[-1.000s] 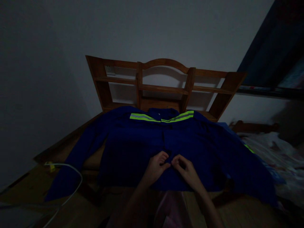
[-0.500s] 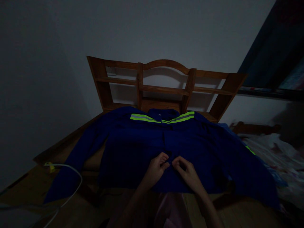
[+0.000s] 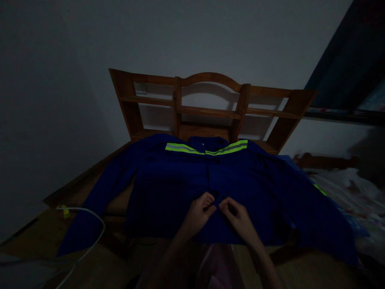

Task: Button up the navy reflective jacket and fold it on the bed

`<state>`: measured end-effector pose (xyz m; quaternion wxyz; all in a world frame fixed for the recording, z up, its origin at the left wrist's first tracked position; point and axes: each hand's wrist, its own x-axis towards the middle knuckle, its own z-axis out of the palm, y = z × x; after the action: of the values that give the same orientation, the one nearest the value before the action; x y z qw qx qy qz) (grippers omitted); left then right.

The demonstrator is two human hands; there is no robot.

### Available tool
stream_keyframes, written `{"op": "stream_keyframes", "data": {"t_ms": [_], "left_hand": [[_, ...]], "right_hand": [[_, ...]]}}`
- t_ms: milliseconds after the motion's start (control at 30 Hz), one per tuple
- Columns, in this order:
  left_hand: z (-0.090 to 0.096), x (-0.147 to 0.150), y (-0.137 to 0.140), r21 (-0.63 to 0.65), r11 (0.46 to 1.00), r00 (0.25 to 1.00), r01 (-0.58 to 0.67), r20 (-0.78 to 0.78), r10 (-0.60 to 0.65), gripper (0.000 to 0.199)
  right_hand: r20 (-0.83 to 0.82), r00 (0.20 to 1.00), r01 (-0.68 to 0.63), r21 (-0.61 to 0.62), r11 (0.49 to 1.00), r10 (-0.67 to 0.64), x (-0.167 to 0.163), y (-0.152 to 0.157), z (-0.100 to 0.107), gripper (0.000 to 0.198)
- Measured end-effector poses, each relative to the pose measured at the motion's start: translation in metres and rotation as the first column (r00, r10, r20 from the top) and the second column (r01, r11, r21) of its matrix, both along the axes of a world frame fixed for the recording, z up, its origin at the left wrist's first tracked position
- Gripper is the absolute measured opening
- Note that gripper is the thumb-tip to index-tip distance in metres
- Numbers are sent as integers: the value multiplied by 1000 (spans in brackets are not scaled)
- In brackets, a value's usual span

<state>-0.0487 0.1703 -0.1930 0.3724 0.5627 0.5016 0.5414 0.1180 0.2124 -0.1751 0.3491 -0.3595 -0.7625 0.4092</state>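
A dark blue work jacket (image 3: 168, 192) lies spread out front side up, its collar toward the wall and its sleeves out to both sides. Yellow-green reflective tape (image 3: 227, 148) crosses its chest. My left hand (image 3: 201, 208) pinches the front edge of the jacket near the lower middle. Close beside it, my right hand (image 3: 236, 214) pinches the other front edge, thumb against fingers. A small gap separates the two hands. The dim light hides any button or fastener between the fingertips.
The jacket rests on a wooden desk (image 3: 117, 200) with a wooden shelf rack (image 3: 210, 114) behind it against the wall. A white cable (image 3: 98, 218) loops over the left sleeve. Whitish cloth or plastic (image 3: 345, 184) is heaped at the right.
The view has shifted very slightly. Both hands keep their pinch at the jacket's front, with hardly any movement.
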Motion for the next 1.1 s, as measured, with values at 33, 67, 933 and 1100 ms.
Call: {"op": "stream_keyframes", "data": {"t_ms": [33, 67, 933, 1100], "left_hand": [[0, 0, 0, 0, 1000, 1000, 0, 3, 0, 13], [0, 0, 0, 1, 1000, 1000, 3, 7, -3, 12], [1, 0, 0, 7, 1000, 1000, 7, 7, -7, 13], [1, 4, -2, 24, 998, 997, -64, -48, 65, 11]], "right_hand": [[-2, 1000, 1, 0, 1000, -1, 0, 0, 0, 25], [-4, 1000, 2, 1, 1000, -2, -1, 0, -1, 26], [14, 1000, 12, 26, 1000, -13, -3, 2, -5, 27], [-32, 997, 72, 77, 994, -69, 0, -3, -1, 25]]}}
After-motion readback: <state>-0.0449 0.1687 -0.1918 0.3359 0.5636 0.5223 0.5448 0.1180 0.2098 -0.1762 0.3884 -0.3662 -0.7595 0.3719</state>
